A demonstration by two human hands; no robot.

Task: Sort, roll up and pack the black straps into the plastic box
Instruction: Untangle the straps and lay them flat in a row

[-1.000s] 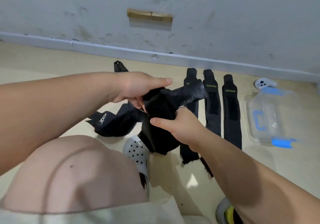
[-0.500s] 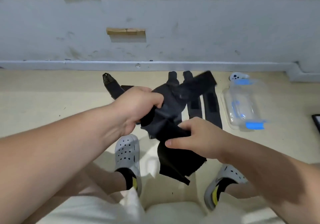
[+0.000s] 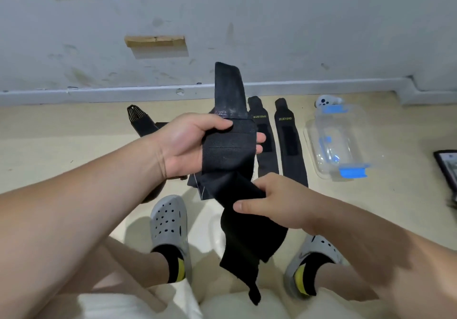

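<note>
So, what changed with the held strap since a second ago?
The strap, bunched before, is now pulled out lengthwise: left hand grips its wide upper part, right hand pinches lower down, tail hanging. Both kept hold. Floor straps and plastic box stayed.

Wide black fabric strap (image 3: pixel 228 150): held aloft, top end upright, tail hanging twisted. Black yellow-lettered strap (image 3: pixel 266 156) and its twin strap (image 3: pixel 293 155): flat on floor, parallel. Clear blue-clipped plastic box (image 3: pixel 346 130): beside them, right.

I've pulled the bunched black strap (image 3: pixel 230 150) out long. My left hand (image 3: pixel 184 145) now holds it flat across the palm; my right hand (image 3: pixel 279 202) has slid lower
</note>
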